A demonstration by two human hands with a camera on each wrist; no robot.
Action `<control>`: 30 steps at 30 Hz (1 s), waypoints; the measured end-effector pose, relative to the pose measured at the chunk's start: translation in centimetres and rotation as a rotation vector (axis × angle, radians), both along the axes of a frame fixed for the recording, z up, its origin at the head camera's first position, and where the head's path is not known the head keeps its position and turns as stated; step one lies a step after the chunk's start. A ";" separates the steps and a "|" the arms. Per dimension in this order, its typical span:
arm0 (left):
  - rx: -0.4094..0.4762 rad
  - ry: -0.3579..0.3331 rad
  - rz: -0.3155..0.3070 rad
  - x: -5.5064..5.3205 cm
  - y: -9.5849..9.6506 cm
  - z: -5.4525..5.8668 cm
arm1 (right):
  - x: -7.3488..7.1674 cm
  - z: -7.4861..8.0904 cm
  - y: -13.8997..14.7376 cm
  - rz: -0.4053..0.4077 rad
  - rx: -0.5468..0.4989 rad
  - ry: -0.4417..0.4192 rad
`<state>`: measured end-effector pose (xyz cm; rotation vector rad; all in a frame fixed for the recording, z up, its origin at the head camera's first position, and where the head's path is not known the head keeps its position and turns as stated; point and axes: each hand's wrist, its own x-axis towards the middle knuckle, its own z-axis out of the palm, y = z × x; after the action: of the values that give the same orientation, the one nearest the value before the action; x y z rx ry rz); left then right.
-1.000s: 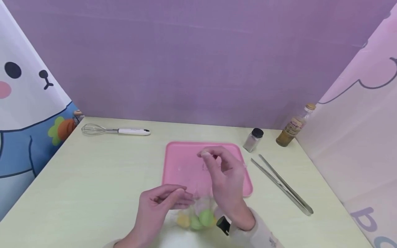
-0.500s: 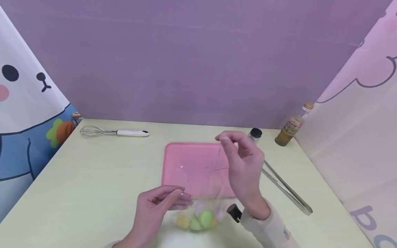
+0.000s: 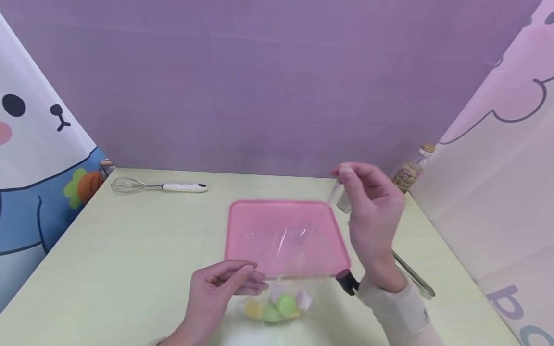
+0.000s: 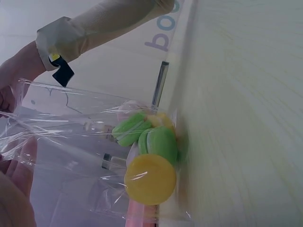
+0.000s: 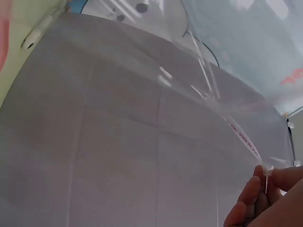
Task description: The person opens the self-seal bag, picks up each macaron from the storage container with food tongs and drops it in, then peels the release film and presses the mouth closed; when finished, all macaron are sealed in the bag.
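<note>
A clear plastic bag (image 4: 71,137) holds several macarons: green (image 3: 285,305), yellow (image 3: 254,310) and pale purple (image 3: 304,301). Its bottom rests on the table in front of the pink tray (image 3: 259,216). My left hand (image 3: 222,290) pinches the bag's upper part between thumb and fingers, on the left side. Up and to the right, my right hand (image 3: 374,211) pinches the other side of the bag's edge, pulling the film taut over the tray. In the right wrist view, a strip with red lettering (image 5: 242,136) runs to the right fingertips.
A whisk (image 3: 183,187) lies at the back left. Behind my right hand are a small jar (image 3: 344,203), partly hidden, and a corked bottle (image 3: 409,174). Metal tongs (image 3: 414,275) lie at the right, partly covered by my arm. A purple cloth backdrop (image 3: 277,96) closes off the back.
My right hand has moved right and up with the bag's edge, stretching the film. It now covers much of the jar and tongs. The left hand and the macarons stay about where they were.
</note>
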<state>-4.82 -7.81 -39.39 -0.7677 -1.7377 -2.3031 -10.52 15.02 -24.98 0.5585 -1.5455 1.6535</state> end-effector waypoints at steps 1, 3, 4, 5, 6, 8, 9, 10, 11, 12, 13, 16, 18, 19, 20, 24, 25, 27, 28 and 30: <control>0.000 0.000 0.000 0.0 0.0 0.0 | 0.0 0.2 0.2 0.001 -0.008 -0.004; 0.000 0.005 -0.001 0.0 0.0 -0.1 | 0.1 0.7 0.6 0.001 -0.024 -0.005; 0.001 0.007 -0.002 0.0 0.0 -0.1 | 0.2 0.9 0.7 -0.002 -0.031 -0.006; 0.002 0.009 -0.003 0.0 0.0 -0.1 | 0.2 1.1 0.9 -0.010 -0.034 -0.006; 0.004 0.009 -0.006 0.0 0.0 -0.1 | 0.3 1.4 1.0 -0.005 -0.049 0.000; 0.005 0.007 -0.009 0.0 0.0 -0.1 | 0.4 1.7 1.2 0.002 -0.076 0.017; 0.006 0.006 -0.011 0.1 0.0 -0.1 | 0.5 1.9 1.3 0.003 -0.086 0.023; 0.008 0.001 -0.014 0.1 -0.1 0.0 | 0.5 2.0 1.4 0.008 -0.098 0.031; 0.008 0.001 -0.013 0.1 -0.1 0.0 | 0.6 2.2 1.4 0.011 -0.105 0.039; 0.008 -0.001 -0.013 0.1 -0.1 0.0 | 0.7 2.3 1.5 0.017 -0.117 0.043; 0.009 -0.002 -0.013 0.1 -0.1 0.0 | 0.8 2.4 1.5 0.018 -0.119 0.045; 0.013 0.000 -0.013 0.1 -0.2 -0.1 | 1.1 2.9 1.6 0.035 -0.148 0.060; 0.017 0.003 -0.015 0.1 -0.1 -0.2 | 1.2 3.2 1.7 0.042 -0.175 0.076; 0.019 0.006 -0.016 0.1 -0.1 -0.3 | 1.3 3.4 1.7 0.042 -0.185 0.090; 0.019 0.011 -0.015 0.1 -0.1 -0.3 | 1.4 3.5 1.7 0.037 -0.194 0.104; 0.016 0.002 0.002 0.1 -0.1 -0.3 | 1.7 4.1 1.8 0.008 -0.229 0.172; 0.014 -0.002 0.006 0.1 -0.1 -0.3 | 1.7 4.2 1.8 0.002 -0.240 0.187; 0.010 -0.014 0.011 0.2 -0.1 -0.2 | 1.8 4.4 1.9 0.031 -0.283 0.221; 0.007 -0.011 0.010 0.2 -0.1 -0.1 | 1.8 4.5 1.9 0.044 -0.300 0.234; 0.004 -0.025 0.008 0.2 -0.1 0.0 | 1.7 4.7 2.0 0.063 -0.324 0.251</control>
<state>-4.60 -7.92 -39.38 -0.7331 -1.7428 -2.3194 -8.78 16.99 -20.26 0.6166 -1.0639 1.7612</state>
